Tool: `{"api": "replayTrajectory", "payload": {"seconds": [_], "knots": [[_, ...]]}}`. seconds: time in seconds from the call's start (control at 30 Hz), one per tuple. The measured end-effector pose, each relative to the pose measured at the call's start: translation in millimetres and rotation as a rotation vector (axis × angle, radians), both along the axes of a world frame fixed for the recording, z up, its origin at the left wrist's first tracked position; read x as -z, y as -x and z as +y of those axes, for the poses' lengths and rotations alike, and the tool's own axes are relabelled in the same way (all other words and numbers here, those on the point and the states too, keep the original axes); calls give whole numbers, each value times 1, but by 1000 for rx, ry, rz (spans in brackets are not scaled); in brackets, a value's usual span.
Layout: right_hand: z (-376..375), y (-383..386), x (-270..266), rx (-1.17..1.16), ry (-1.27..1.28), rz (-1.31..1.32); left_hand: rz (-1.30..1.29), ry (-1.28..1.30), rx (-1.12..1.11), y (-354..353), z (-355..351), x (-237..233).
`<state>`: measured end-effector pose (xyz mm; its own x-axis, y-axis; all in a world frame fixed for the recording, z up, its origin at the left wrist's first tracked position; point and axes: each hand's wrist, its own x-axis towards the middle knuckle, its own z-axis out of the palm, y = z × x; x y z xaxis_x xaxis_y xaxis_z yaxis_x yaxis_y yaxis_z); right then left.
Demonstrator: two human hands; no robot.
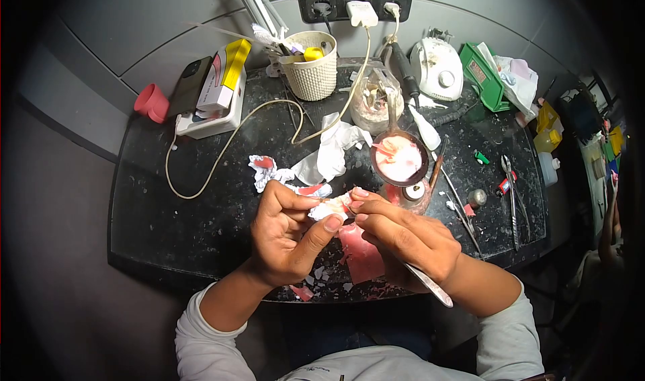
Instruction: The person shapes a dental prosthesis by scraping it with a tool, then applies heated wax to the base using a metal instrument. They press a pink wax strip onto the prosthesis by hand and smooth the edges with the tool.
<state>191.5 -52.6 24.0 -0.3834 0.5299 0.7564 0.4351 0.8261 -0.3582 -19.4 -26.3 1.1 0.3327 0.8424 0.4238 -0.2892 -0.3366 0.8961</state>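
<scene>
In the head view, the left hand (289, 236) has its thumb and fingers closed tight on a small lump (328, 209) that is white with a bit of pink. The right hand (403, 236) is closed on a thin metal tool (430, 285), and its fingertips also touch the lump. The lump is up off the table (168, 226), in front of the round bowl (372, 158) and a little to its left, nearer the person. I think the lump could slip, because it is small and only fingertips hold it. If it falls, it may land among the pink crumbs (302, 291) in front of the bowl by the table edge, and it may chip. The tool's working end is hidden between the fingers, so I cannot tell where it touches. A hard push could dig too deep or poke the left thumb. The bowl is near the hands and has something pink and white in it, so a bump from a wrist might tip it. The lump looks bumpy and pale like chalk. Fingers cover much of it, so its whole shape is hard to see. A flat pink sheet (363, 253) lies under the hands, in front of the bowl, and crumpled white paper (332, 149) lies just left of the bowl.
</scene>
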Motion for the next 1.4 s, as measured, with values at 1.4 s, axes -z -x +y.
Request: {"api": "replayTrajectory", "payload": {"seconds": [1.4], "knots": [[-123,21,-34,-109,17,34,87,-371,-400,17,50,14]]}}
